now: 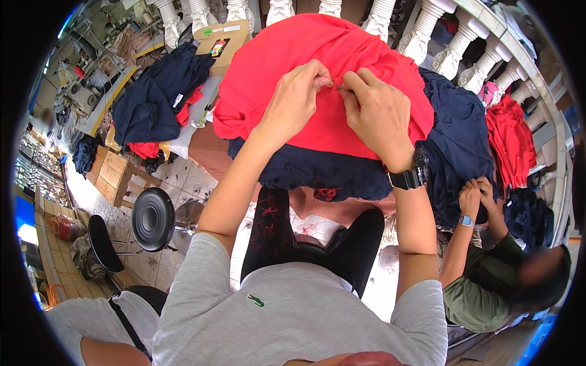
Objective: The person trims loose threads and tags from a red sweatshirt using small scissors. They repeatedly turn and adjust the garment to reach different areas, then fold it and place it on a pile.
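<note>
A big heap of red cloth [274, 55] lies in front of me on top of dark navy cloth [311, 171]. Over its middle, my left hand [294, 100] is closed, thumb and forefinger pinching at the red cloth. My right hand [379, 113], with a black watch on the wrist, is closed on a small metal tool [340, 88]. Only the tool's tip shows between thumb and finger, so its kind cannot be made out. The two sets of fingertips are close together but apart. Red thread bits [268, 210] cling to my dark trouser leg.
At my right, a co-worker's hands [476, 194] work at navy cloth [455, 134]. Another person [104, 326] sits at lower left. A round black stool [152, 218], a wooden stool [113, 174], a cardboard box [229, 46] and more navy garments [152, 104] stand leftward. White balusters [421, 30] line the back.
</note>
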### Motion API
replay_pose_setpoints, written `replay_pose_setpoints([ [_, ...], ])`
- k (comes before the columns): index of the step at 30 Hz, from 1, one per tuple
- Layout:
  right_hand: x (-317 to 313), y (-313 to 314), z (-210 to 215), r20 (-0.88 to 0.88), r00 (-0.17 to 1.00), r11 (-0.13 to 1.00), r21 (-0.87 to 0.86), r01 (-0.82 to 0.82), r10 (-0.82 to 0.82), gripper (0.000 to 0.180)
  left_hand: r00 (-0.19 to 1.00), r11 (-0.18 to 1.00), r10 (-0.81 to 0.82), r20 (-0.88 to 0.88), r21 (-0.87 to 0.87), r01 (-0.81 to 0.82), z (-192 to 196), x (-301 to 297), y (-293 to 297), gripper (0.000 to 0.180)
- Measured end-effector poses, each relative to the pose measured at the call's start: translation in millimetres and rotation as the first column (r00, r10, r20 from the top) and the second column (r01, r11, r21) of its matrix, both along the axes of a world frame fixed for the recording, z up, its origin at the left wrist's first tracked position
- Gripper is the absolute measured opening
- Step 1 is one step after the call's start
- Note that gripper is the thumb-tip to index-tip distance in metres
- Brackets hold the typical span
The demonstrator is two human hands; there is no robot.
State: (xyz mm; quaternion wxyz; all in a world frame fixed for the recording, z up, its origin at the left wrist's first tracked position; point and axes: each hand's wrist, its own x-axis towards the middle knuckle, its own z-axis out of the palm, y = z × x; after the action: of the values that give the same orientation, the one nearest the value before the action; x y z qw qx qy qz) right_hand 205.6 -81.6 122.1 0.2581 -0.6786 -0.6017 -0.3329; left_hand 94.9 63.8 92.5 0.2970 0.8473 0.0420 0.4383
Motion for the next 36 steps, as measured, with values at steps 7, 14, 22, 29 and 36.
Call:
replay_pose_setpoints([
  [7, 1.5, -3.3, 1.0, -0.146, 0.988, 0.998, -0.026, -0.054, 0.050, 0.013, 1.000, 1.000, -0.002, -0.009, 0.001, 0.002, 1.1, 0.3, -1.1, 0.008],
  [14, -0.7, 4.3, -0.9, -0.142, 0.990, 0.998, -0.056, -0.032, 0.023, 0.010, 1.000, 1.000, 0.015, 0.020, -0.008, -0.014, 0.3, -1.7, -1.1, 0.002],
  [22, 9.0, -38.6, 3.3, -0.530, 0.829, 0.984, 0.100, -0.147, 0.178, 0.020, 0.979, 0.983, -0.169, -0.113, -0.099, 0.158, 29.8, -71.9, -24.6, 0.005],
  [29, -17.4, -48.8, -11.3, -0.640, 0.703, 0.935, 0.339, -0.104, 0.311, 0.024, 0.963, 0.859, -0.269, -0.003, -0.453, 0.238, 8.8, -72.1, -22.7, 0.014],
  [36, -48.7, -39.7, -35.3, -0.895, -0.209, 0.858, 0.439, -0.268, 0.393, 0.022, 0.925, 0.814, -0.371, 0.083, -0.450, 0.367, -1.3, -58.3, -18.1, 0.015],
])
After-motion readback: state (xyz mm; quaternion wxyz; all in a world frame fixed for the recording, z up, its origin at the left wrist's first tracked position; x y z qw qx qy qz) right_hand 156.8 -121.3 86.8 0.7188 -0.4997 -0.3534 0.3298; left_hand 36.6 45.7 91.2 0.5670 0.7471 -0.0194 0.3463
